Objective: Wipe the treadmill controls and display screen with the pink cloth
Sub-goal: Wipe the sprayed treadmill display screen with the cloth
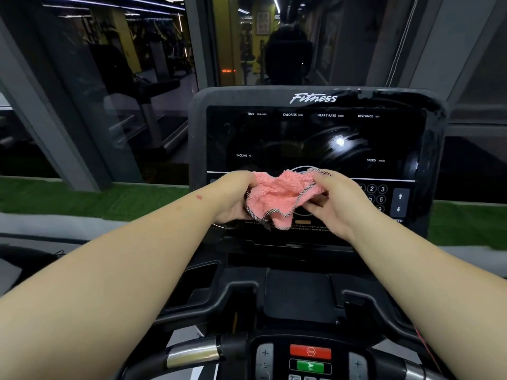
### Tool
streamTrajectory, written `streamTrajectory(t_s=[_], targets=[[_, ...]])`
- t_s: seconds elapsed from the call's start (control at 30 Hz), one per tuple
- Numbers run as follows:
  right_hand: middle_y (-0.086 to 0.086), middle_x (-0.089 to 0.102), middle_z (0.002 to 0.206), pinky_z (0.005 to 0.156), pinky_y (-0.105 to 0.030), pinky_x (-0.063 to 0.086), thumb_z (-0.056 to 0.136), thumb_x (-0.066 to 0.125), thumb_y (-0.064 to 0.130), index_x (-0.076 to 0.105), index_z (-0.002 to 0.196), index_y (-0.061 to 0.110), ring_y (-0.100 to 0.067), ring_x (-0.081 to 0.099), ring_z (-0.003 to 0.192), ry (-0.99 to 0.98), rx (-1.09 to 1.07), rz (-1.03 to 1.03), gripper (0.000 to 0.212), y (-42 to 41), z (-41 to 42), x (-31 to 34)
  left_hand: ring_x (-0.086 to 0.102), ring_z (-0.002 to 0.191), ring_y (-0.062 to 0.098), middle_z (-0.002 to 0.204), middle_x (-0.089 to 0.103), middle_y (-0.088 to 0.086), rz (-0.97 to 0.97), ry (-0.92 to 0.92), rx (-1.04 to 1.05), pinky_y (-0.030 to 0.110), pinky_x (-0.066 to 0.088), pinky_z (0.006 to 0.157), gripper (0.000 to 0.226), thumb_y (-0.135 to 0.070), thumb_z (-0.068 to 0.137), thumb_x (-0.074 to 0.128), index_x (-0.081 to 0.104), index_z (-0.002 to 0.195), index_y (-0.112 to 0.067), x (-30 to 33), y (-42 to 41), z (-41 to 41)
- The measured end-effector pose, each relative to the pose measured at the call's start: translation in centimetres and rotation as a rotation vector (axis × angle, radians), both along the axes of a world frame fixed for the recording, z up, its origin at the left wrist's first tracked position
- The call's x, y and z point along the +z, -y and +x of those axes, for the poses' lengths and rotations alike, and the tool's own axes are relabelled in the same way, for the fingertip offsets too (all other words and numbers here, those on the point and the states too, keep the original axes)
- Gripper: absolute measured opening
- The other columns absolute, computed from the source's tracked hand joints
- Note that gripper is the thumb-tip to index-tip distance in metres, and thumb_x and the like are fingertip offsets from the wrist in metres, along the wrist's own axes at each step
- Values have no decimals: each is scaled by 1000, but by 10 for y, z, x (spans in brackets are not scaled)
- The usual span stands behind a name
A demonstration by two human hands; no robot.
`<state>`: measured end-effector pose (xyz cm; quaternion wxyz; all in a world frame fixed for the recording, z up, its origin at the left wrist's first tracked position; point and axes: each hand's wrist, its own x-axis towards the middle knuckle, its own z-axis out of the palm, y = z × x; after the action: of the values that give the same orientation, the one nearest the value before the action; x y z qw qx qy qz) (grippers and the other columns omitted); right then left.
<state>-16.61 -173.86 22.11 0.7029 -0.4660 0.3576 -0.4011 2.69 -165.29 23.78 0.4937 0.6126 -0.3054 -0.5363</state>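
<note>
Hands: L (233, 197) + R (333, 202) both gripping pink cloth (277, 197) | before display screen (301, 138)

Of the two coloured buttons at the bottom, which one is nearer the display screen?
The red button; it sits directly above the green button, so closer to the screen.

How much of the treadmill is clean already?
Some looks done: curved wipe streaks show on the black glossy display screen. Right now the left hand and right hand both grip the fluffy pink cloth, bunching it before the console. Probably left: the number keypad and the red stop button below.
</note>
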Motion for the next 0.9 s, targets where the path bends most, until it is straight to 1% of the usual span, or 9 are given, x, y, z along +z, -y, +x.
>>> streamTrajectory(t_s=[0.1, 0.23, 0.33, 0.4, 0.5, 0.63, 0.73, 0.83, 0.9], targets=[[-4, 71, 81, 62, -31, 58, 98, 57, 11, 68, 98, 12, -19, 69, 76, 20, -19, 80, 11, -3, 4, 14, 75, 102, 28, 114, 76, 12, 3, -77, 18, 48, 62, 82, 36, -18, 102, 37, 64, 124, -7, 5, 1, -3], [3, 59, 60, 49, -24, 42, 87, 58, 9, 64, 82, 15, -12, 51, 58, -58, -200, 27, 10, 3, 6, 23, 75, 102, 26, 111, 77, 7, 20, 15, 14, 48, 60, 89, 30, -30, 107, 43, 68, 118, -17, 7, 4, -6], [-5, 49, 61, 62, -33, 42, 73, 52, 11, 53, 73, 15, -23, 47, 61, -109, -249, -91, 3, 0, 9, 26, 75, 102, 27, 109, 78, 5, 54, 144, 85, 50, 59, 93, 37, -46, 106, 46, 70, 119, -20, 4, 7, -7], [-9, 48, 72, 67, -40, 41, 65, 48, 14, 55, 75, 15, -25, 47, 70, -132, -270, -111, 12, -2, 8, 28, 74, 101, 27, 110, 77, 6, 67, 215, 139, 46, 60, 89, 41, -52, 103, 48, 68, 119, -20, 5, 10, -5], [-13, 56, 80, 69, -39, 55, 77, 44, 5, 57, 79, 13, -29, 57, 74, -97, -353, -30, 16, 6, -3, 33, 74, 99, 27, 108, 76, 8, 6, 272, 234, 45, 62, 88, 32, -45, 101, 56, 67, 113, -17, 6, 7, 8], [-17, 69, 97, 61, -42, 63, 89, 38, -8, 61, 112, 4, -32, 72, 85, 12, -358, 63, 35, 16, -9, 36, 74, 89, 23, 99, 79, 6, -123, 180, 189, 43, 62, 85, 29, -35, 99, 67, 71, 114, -11, 7, -1, 17], [-18, 64, 110, 77, -48, 63, 93, 37, -13, 51, 121, 13, -29, 67, 95, 59, -251, 6, 40, 7, 1, 40, 74, 77, 20, 91, 75, 7, -135, 95, 130, 38, 62, 71, 27, -30, 102, 62, 67, 116, -7, 15, -1, 6], [-20, 63, 119, 88, -51, 60, 95, 49, -14, 49, 128, 12, -28, 67, 101, 150, -106, -8, 41, -6, 10, 52, 75, 81, 23, 91, 73, 8, -137, 26, 49, 42, 61, 73, 19, -28, 106, 52, 61, 112, -12, 25, -1, -6], [-21, 64, 124, 93, -56, 57, 94, 48, -16, 52, 130, 9, -32, 68, 109, 183, 7, 28, 44, -17, 15, 59, 75, 91, 26, 103, 75, 10, -155, -21, -30, 44, 62, 78, 33, -34, 108, 49, 63, 120, -8, 30, -3, -14]])
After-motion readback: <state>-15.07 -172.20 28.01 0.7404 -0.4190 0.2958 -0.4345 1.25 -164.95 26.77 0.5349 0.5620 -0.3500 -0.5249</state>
